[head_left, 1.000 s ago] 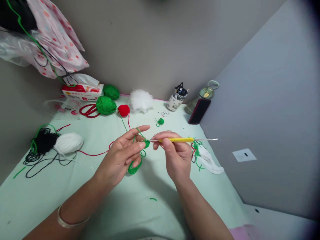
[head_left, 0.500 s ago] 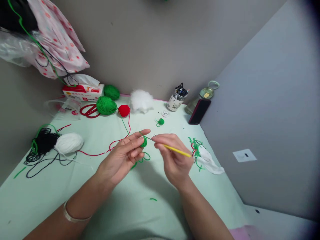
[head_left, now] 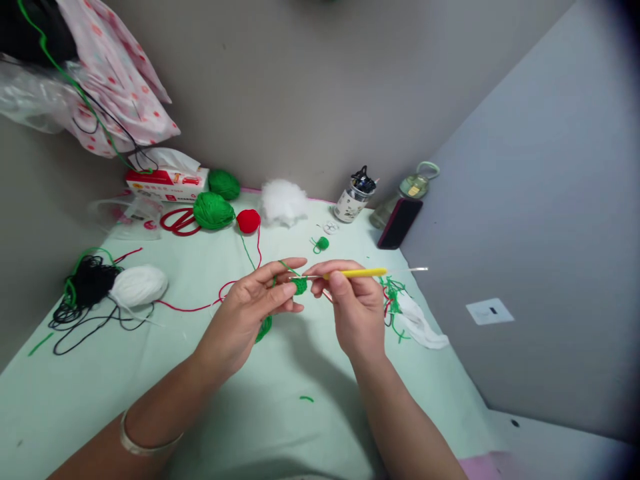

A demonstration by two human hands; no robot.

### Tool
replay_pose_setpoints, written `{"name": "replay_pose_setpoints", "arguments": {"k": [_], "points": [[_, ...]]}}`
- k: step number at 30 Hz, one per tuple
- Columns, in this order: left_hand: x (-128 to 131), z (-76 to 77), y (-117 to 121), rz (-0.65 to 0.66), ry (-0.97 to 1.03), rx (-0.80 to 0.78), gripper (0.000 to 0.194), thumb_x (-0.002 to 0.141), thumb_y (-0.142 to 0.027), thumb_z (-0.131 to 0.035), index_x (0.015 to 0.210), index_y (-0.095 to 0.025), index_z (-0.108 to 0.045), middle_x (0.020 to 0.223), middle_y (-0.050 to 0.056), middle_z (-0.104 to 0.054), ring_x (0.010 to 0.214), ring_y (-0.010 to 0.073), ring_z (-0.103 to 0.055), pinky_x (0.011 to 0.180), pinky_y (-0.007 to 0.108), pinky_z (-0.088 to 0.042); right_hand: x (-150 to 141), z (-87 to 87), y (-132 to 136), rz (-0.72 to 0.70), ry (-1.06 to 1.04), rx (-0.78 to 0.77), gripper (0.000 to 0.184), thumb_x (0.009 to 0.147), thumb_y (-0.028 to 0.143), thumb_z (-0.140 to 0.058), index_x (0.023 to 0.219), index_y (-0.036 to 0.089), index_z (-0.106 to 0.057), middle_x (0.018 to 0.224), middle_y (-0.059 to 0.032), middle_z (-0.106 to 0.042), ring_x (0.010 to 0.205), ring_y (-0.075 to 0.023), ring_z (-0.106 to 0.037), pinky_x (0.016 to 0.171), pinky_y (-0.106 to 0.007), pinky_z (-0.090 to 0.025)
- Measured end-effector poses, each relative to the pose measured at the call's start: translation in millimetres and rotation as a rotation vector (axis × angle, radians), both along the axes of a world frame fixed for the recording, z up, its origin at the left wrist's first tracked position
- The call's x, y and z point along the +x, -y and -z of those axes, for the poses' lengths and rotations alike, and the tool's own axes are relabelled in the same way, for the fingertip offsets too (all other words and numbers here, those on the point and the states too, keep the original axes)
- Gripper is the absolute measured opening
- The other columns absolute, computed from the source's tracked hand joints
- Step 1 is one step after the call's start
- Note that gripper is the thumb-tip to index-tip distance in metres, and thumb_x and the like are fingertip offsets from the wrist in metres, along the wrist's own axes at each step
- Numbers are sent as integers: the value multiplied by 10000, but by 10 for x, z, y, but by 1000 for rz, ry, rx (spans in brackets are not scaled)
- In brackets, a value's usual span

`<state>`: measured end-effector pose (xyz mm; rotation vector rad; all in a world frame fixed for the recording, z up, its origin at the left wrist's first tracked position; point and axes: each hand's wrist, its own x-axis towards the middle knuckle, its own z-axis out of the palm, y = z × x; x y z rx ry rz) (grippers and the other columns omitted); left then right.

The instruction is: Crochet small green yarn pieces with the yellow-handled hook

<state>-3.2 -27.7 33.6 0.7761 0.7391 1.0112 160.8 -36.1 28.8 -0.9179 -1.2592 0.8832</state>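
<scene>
My left hand (head_left: 245, 307) pinches a small green crochet piece (head_left: 299, 286) between thumb and fingers, with green yarn running over the raised index finger. In my right hand (head_left: 357, 307) is a crochet hook (head_left: 367, 273) with a yellow handle, held almost level. Its thin metal tip points left and meets the top of the green piece; whether it passes through a stitch I cannot tell. More green crochet work (head_left: 264, 328) hangs below my left palm, partly hidden by it. A thin strand leads back from my left hand toward the yarn balls.
Behind lie a green yarn ball (head_left: 213, 211), a red yarn ball (head_left: 248, 221), red scissors (head_left: 180, 222) and white stuffing (head_left: 284, 202). White yarn (head_left: 139, 286) sits left beside black yarn. Rightward are a pen jar (head_left: 351, 203), a phone (head_left: 400, 223) and green scraps (head_left: 395, 297).
The hook has swung from slanting down to the right to nearly level. The green piece has shifted slightly right and turned in my left fingers.
</scene>
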Motion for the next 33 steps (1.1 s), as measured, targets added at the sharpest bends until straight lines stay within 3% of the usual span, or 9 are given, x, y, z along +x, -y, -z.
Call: {"name": "replay_pose_setpoints", "arguments": {"k": [3,7,16,18,21,24,28,30,33], "points": [[-18,-19,-7,-28,-24,0,283,852,-257,-813,1135,-270,-820,996,8,-668,761,99,-610,775,251,-606,19,-4,-25,-42,-66,-32,209,1010,384,-618,934,212,-711,884,-46,-778,642,-130,-660,650,-299,-596],[-24,-22,3,-50,-49,20,304,826,-241,-823,1129,-262,-818,999,25,-666,838,139,-624,754,252,-585,-2,-39,11,-12,24,-5,233,1042,383,-552,939,209,-668,882,-54,-782,654,-146,-687,651,-315,-612],[-5,64,32,-163,-222,192,332,850,-214,-823,1167,-312,-804,890,-22,-614,825,114,-559,780,207,-489,-42,16,119,124,490,459,205,1040,149,-524,1136,222,-690,978,-61,-780,881,-188,-749,751,-343,-628],[26,57,47,-169,-162,159,368,833,-218,-841,1188,-303,-795,872,-24,-627,807,110,-561,758,199,-485,-42,40,128,182,682,546,240,1017,114,-545,1158,235,-696,1007,-66,-776,901,-197,-749,752,-337,-622],[58,30,45,-72,41,-32,426,819,-269,-852,1238,-256,-773,775,-29,-612,682,97,-538,673,204,-496,-40,56,147,273,876,619,319,968,81,-611,1194,276,-723,1083,-70,-764,936,-209,-742,766,-330,-619],[36,-16,6,18,178,-222,382,814,-235,-841,1187,-173,-795,614,-79,-450,492,42,-331,532,165,-446,-29,33,140,257,652,504,274,988,107,-597,1156,272,-737,1005,-62,-764,883,-200,-736,745,-345,-623],[-7,-71,-26,2,195,-198,387,811,-160,-830,1195,-189,-792,589,-104,-373,463,27,-229,458,123,-393,-14,-18,70,139,178,182,205,1047,274,-550,980,218,-735,871,-45,-741,657,-151,-680,598,-312,-598],[2,-75,-12,22,164,-152,421,816,-175,-833,1231,-217,-774,575,-109,-383,457,32,-249,469,139,-428,-22,-26,35,73,120,121,209,1035,322,-582,961,212,-744,891,-45,-748,664,-143,-677,606,-302,-597],[36,-54,24,-6,110,-104,437,816,-209,-847,1245,-223,-760,582,-105,-426,477,43,-313,546,181,-511,-51,-12,24,56,208,142,165,1021,268,-614,1006,235,-774,900,-32,-762,724,-142,-692,666,-297,-598]]}}
